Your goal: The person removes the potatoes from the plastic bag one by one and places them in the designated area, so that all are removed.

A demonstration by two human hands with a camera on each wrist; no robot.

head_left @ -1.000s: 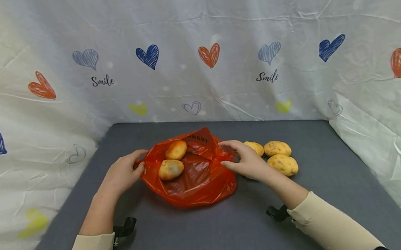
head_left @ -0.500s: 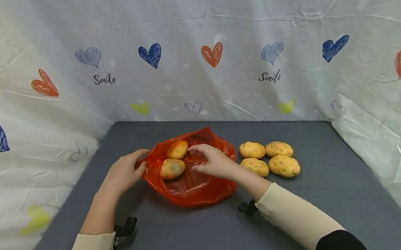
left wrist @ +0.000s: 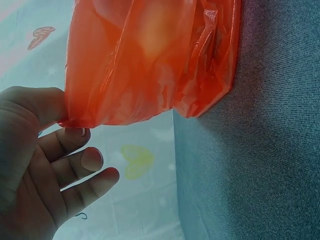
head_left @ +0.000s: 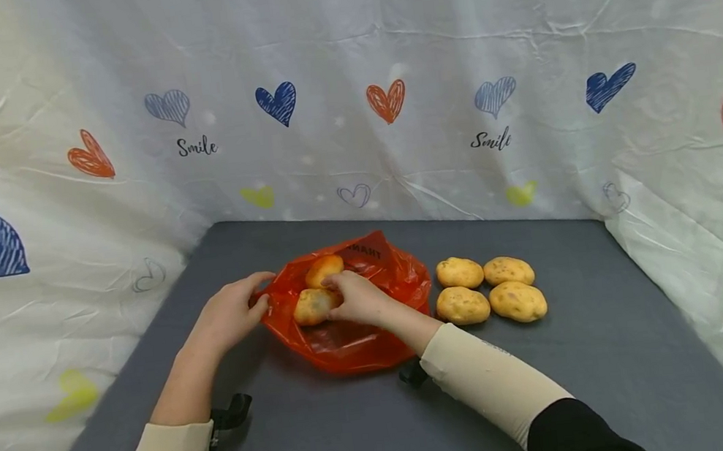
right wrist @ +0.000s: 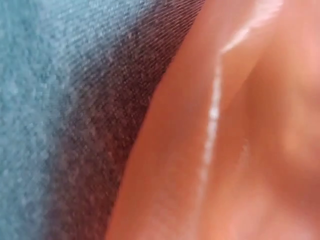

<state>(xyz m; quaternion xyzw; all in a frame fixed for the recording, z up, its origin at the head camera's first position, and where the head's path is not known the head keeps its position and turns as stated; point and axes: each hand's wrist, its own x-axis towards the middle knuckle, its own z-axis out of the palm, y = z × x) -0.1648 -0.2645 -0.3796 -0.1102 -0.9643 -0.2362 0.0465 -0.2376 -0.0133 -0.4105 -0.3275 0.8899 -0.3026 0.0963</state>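
A red plastic bag (head_left: 349,359) lies with its mouth spread on the dark grey table. My left hand (head_left: 228,316) pinches its left edge between thumb and index finger; in the left wrist view the other fingers of that hand (left wrist: 45,165) are spread below the bag (left wrist: 130,75). Two potatoes are in the bag, a farther one (head_left: 320,268) and a nearer one (head_left: 310,307). Reaching in from the right, my right hand (head_left: 362,299) has thumb and fingers about the right end of the nearer potato. Close, blurred red plastic (right wrist: 170,165) fills much of the right wrist view.
Right of the bag, several loose potatoes sit in a cluster, among them a front right one (head_left: 518,301) and a back left one (head_left: 459,272). A white curtain (head_left: 351,131) printed with hearts hangs behind the table (head_left: 357,432) and along its sides.
My right hand has let go of the bag's right edge and moved left over the mouth to the nearer potato. The left hand keeps hold of the left edge.
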